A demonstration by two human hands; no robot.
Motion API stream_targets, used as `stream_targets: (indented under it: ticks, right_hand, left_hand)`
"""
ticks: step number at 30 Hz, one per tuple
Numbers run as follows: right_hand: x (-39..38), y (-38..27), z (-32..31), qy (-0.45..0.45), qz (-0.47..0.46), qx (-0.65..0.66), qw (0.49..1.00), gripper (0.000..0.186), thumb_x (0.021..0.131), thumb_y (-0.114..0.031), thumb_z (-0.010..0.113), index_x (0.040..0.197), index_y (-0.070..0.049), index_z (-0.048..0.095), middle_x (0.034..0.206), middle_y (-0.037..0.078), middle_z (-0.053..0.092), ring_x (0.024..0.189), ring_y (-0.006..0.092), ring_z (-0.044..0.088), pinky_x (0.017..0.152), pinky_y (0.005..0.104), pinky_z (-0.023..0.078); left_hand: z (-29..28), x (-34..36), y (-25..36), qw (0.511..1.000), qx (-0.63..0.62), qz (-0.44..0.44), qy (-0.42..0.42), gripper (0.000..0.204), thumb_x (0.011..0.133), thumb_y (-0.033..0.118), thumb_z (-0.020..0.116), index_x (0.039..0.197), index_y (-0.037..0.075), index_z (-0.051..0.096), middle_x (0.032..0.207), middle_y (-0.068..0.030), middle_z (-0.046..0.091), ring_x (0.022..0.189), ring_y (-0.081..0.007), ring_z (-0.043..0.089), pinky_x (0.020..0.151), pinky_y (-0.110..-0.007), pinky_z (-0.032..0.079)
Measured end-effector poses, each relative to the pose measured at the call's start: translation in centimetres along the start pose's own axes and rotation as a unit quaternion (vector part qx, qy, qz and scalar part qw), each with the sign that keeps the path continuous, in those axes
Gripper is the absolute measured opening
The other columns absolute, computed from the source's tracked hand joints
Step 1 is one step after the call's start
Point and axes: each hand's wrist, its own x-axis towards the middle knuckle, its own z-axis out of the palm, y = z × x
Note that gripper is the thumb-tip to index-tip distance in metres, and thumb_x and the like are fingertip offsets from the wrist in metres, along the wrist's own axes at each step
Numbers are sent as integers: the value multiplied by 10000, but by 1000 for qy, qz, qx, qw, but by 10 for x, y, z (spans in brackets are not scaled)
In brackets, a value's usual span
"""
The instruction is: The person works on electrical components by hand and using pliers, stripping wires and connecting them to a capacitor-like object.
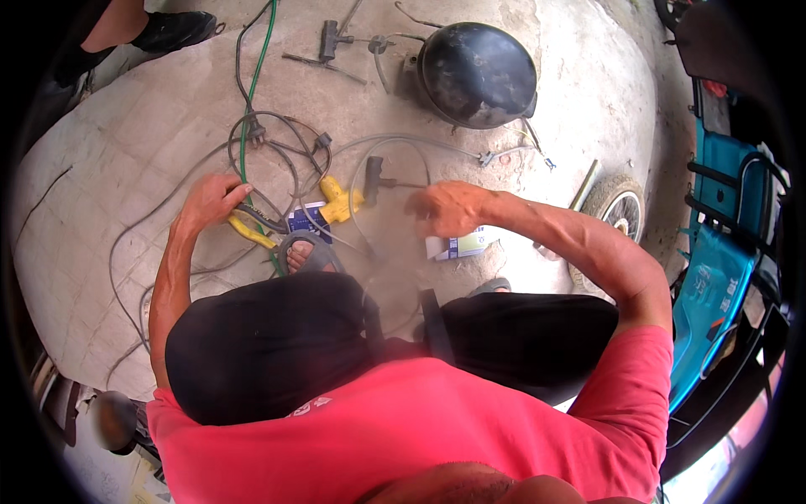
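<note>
My left hand (pixel 210 202) is closed around the handle end of yellow-and-dark pliers (pixel 252 232), low over the floor beside my left sandal (pixel 309 252). A green cord (pixel 244 151) passes by its thumb. My right hand (pixel 455 208) hangs with its fingers curled down, partly hazed; what they hold, if anything, cannot be made out. Close to its knuckles lies the shaft of a black T-handled tool (pixel 374 178). Between my hands sit a yellow branched socket (pixel 337 202), a blue box (pixel 307 218) and loops of grey cable (pixel 353 168). Below my right hand is a white-and-green box (pixel 468 244).
A round black metal tank (pixel 477 76) stands ahead on the concrete floor. Another T-handled tool (pixel 328 40) lies farther off. To the right are a small spoked wheel (pixel 620 206) and a teal vehicle (pixel 714 286). Another person's foot (pixel 175 30) shows at the upper left.
</note>
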Motion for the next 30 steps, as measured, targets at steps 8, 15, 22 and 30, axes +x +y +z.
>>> stream_targets:
  ticks: [8, 15, 22, 30]
  right_hand:
    - [-37, 37, 46, -17, 34, 96, 995, 424, 880, -334, 631, 1174, -30, 668, 1127, 216, 691, 1090, 372, 652, 946, 437, 506]
    - [-29, 28, 30, 33, 28, 84, 996, 440, 877, -288, 633, 1222, -14, 648, 1112, 208, 713, 1070, 369, 675, 929, 424, 523]
    - [-19, 15, 30, 13, 26, 60, 998, 419, 885, -282, 609, 1207, -18, 647, 1090, 186, 725, 1053, 354, 677, 925, 419, 524]
    - [68, -71, 41, 145, -41, -149, 977, 551, 849, -300, 677, 1328, -58, 549, 1182, 167, 648, 1176, 337, 587, 999, 460, 450]
  left_hand:
    - [-19, -50, -55, 989, 87, -115, -33, 421, 900, 441, 587, 814, 40, 677, 770, -197, 654, 750, -388, 629, 669, -481, 467]
    - [6, -66, -82, 985, 76, -133, 86, 313, 853, 348, 670, 882, 37, 679, 854, -174, 679, 845, -383, 641, 739, -468, 492]
    - [0, 6, -11, 973, -24, -48, 224, 302, 894, 325, 648, 988, 44, 710, 943, -170, 689, 908, -349, 657, 800, -432, 508]
    - [7, 90, 15, 951, -11, -190, 243, 518, 845, 551, 639, 1032, 70, 675, 967, -179, 716, 924, -370, 682, 805, -465, 508]
